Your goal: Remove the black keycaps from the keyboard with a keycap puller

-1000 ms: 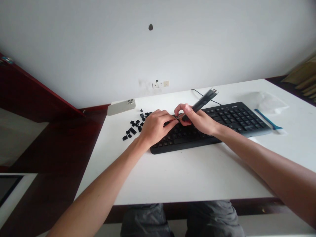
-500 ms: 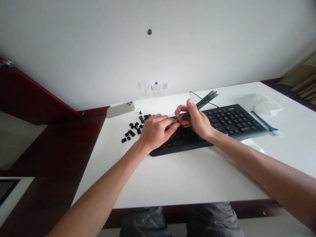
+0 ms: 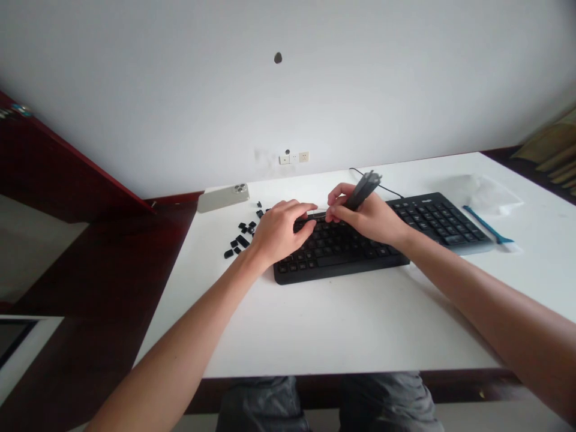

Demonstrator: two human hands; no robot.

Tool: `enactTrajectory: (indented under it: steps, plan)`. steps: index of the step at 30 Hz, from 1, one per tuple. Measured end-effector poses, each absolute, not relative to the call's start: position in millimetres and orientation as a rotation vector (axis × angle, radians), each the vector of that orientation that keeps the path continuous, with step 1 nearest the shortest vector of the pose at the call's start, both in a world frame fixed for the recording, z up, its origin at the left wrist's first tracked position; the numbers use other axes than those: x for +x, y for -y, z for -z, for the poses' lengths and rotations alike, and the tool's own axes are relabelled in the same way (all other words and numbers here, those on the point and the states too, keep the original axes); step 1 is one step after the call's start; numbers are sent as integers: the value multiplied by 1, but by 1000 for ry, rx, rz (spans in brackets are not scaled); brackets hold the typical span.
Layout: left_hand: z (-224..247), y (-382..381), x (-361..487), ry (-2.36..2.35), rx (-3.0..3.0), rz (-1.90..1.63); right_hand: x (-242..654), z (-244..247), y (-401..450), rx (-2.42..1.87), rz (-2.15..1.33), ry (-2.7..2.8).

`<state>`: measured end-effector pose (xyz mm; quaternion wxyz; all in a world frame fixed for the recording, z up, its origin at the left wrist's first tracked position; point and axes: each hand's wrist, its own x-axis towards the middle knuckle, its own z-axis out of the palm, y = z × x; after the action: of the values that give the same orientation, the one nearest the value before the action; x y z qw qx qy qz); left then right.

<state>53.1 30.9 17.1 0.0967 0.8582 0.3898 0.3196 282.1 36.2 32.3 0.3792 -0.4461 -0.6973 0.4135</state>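
A black keyboard [image 3: 333, 255] lies on the white table. My left hand [image 3: 283, 231] is over its left end, thumb and index finger apart with a gap between them and no object seen in it. My right hand [image 3: 360, 210] is closed round a dark-handled tool [image 3: 363, 188], whose handle points up and away. Thin wire at the tool's tip reaches toward my left fingertips, above the keyboard's top rows. Several loose black keycaps [image 3: 242, 240] lie left of the keyboard, some hidden behind my left hand.
A phone [image 3: 222, 198] lies at the table's back left. Right of the keyboard are a blue brush [image 3: 486, 224] and a clear plastic bag [image 3: 492, 195]. A black cable [image 3: 382, 188] runs behind the keyboard. Sockets [image 3: 294, 158] are on the wall.
My left thumb and index finger have moved apart, away from the tool's tip. My right hand has turned, and the tool's handle now stands more upright and further left.
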Motion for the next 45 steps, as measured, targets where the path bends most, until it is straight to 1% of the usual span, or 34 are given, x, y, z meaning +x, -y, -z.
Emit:
enactTrajectory:
  steps: [3,7,11,21,28,36,45]
  plan:
    - [-11,-37,49,-1148,2504,-890,291,-34,-42,-1220,-980,1898]
    - [-6,-38,50,-1162,2512,-808,294,-32,-44,-1160,-1001,1946]
    - [-7,-36,51,-1216,2555,-738,295,-28,-45,-1168,-933,2073]
    - [-7,-36,52,-1258,2528,-733,301,-29,-47,-1182,-609,2278]
    - [-4,-37,53,-1242,2397,-772,294,-21,-43,-1211,-470,2334]
    - [-4,-36,56,-1233,2374,-780,290,-20,-42,-1122,-326,2509]
    - [-3,-37,56,-1241,2378,-790,274,-35,-31,-1345,-58,2655]
